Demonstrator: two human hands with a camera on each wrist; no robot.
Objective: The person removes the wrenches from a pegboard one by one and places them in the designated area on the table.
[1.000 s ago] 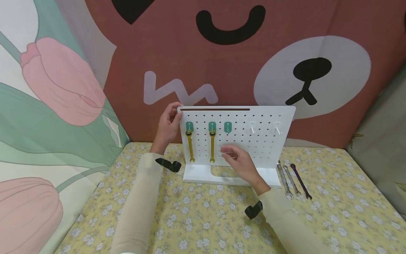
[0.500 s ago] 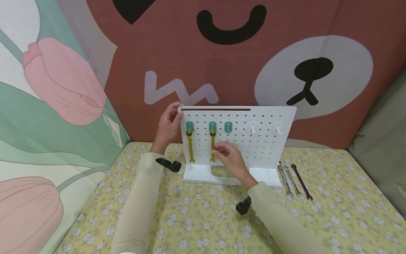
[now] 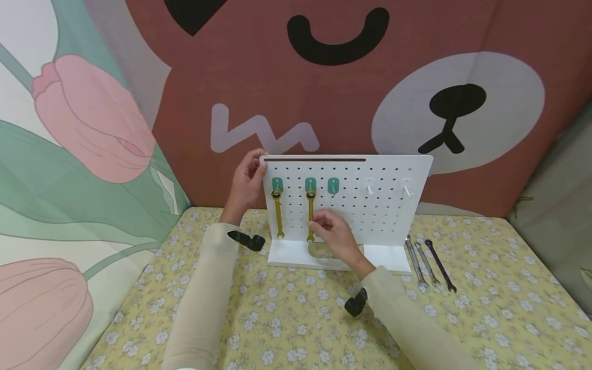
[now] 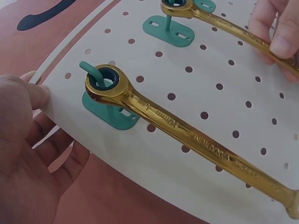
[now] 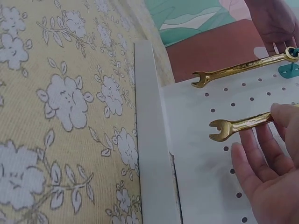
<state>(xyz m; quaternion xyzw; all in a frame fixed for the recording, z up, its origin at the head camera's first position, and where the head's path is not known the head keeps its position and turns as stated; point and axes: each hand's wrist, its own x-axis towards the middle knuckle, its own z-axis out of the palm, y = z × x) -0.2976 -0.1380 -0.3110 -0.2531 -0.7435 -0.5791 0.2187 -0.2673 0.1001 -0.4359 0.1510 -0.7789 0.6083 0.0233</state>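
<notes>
A white pegboard (image 3: 356, 216) stands upright on its base. My left hand (image 3: 245, 181) grips its upper left edge, thumb in front and fingers behind. Two gold combination wrenches hang by their ring ends from green hooks. The outer wrench (image 4: 187, 137) hangs untouched on the leftmost hook (image 4: 110, 109). Lower down on the inner wrench (image 3: 310, 213), my right hand (image 3: 337, 234) pinches the shaft between thumb and fingers. Its ring is still around the second hook (image 4: 168, 30), and its open-ended jaw (image 5: 220, 130) sticks out past my fingers in the right wrist view.
A third green hook (image 3: 333, 185) and two clear hooks (image 3: 369, 187) on the board hold nothing. Right of the base lie two silver wrenches (image 3: 417, 264) and a dark purple wrench (image 3: 441, 266) on the flowered tablecloth (image 3: 287, 318). A printed cloth (image 3: 259, 67) hangs close behind.
My right hand has moved left from beside the inner gold wrench and taken hold of its shaft. The wrench's lower end has shifted slightly downward. My left hand has stayed on the board's edge.
</notes>
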